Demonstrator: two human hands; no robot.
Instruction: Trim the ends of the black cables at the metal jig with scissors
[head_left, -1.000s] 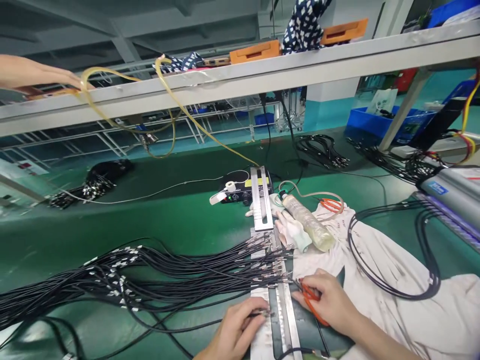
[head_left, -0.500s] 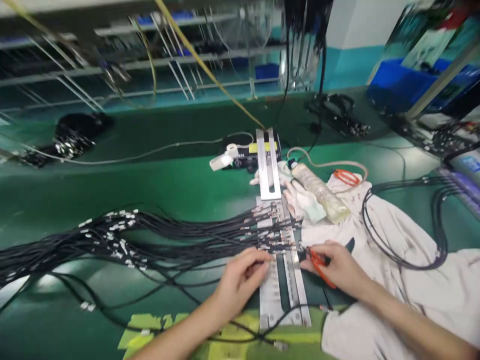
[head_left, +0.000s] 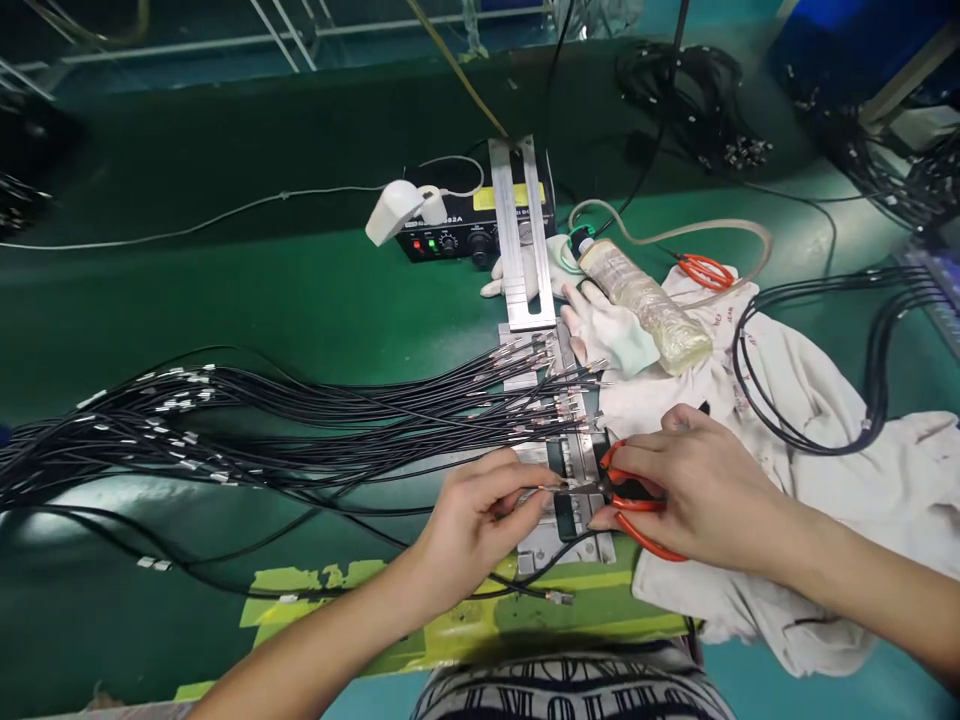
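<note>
My left hand (head_left: 484, 510) is closed in a pinch on the stripped end of a thin black cable, above the metal fixture (head_left: 536, 555). Red-handled scissors (head_left: 637, 505) are in my right hand (head_left: 694, 490), their loops around my fingers. The dark blades point left and meet the cable end at my left fingertips; whether they cut into it is too small to tell. Just beyond, a bundle of black cables (head_left: 360, 410) lies with its stripped ends across the fixture. One loose cable with a metal connector (head_left: 559, 597) rests near the front edge.
A black control box (head_left: 442, 240) stands behind the fixture, under a slotted metal plate (head_left: 517, 250). White gloves (head_left: 611, 330), a wrapped bottle (head_left: 645, 305), a second red-handled pair of scissors (head_left: 705, 270) and a white cloth (head_left: 795, 400) lie right. Coiled cables (head_left: 810, 435) rest on the cloth.
My view has tipped downward. The scissors have turned leftward, and their blades have come to the cable end at my left fingertips.
</note>
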